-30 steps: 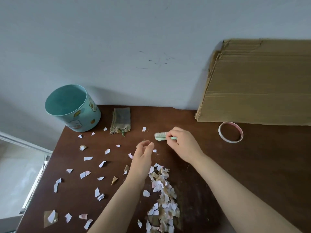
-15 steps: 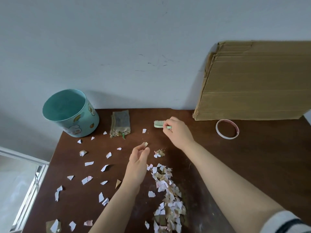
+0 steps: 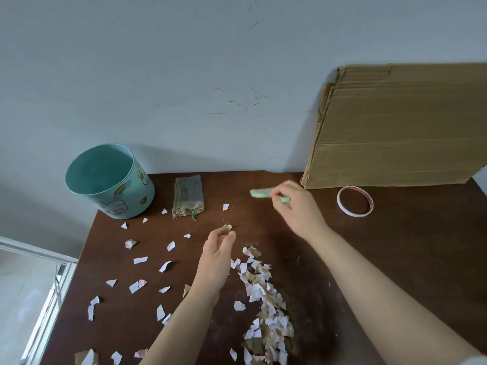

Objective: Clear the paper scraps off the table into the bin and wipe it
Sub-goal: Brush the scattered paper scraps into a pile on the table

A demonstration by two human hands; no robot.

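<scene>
The left hand [image 3: 216,262] hovered over the middle of the table [image 3: 395,246], thumb and fingertips pinching one brown scrap [image 3: 227,227]. The right hand [image 3: 297,209] reached farther back, its fingers curled round the handle of a small green brush [image 3: 259,193] whose head pointed left. Whether the bristles touched the wood could not be told.

The paper lay in two groups. A long pile [image 3: 266,306] of white, pink and brown bits ran from just right of the left hand toward the near edge, between the two forearms. Loose scraps [image 3: 140,260] were strewn over the left half of the table, from the bin down to the near left corner, and the left forearm hid the edge of that patch. One white bit [image 3: 225,206] sat alone between the cloth and the brush.

The bin [image 3: 131,196], teal with cartoon pictures, stood upright and open at the far left corner by the wall [image 3: 184,75]. Near its right side lay a folded cloth [image 3: 188,196], grey-brown and frayed at its near end, not touching the bin. The loose scraps lay between the pile and the bin.

At the far right a sheet of cardboard [image 3: 395,127] leaned on the wall, its lower edge on the table just behind the right hand. A tape roll [image 3: 353,214] lay flat in front of it, well apart from the paper. A white frame [image 3: 39,259] showed beyond the left edge.
</scene>
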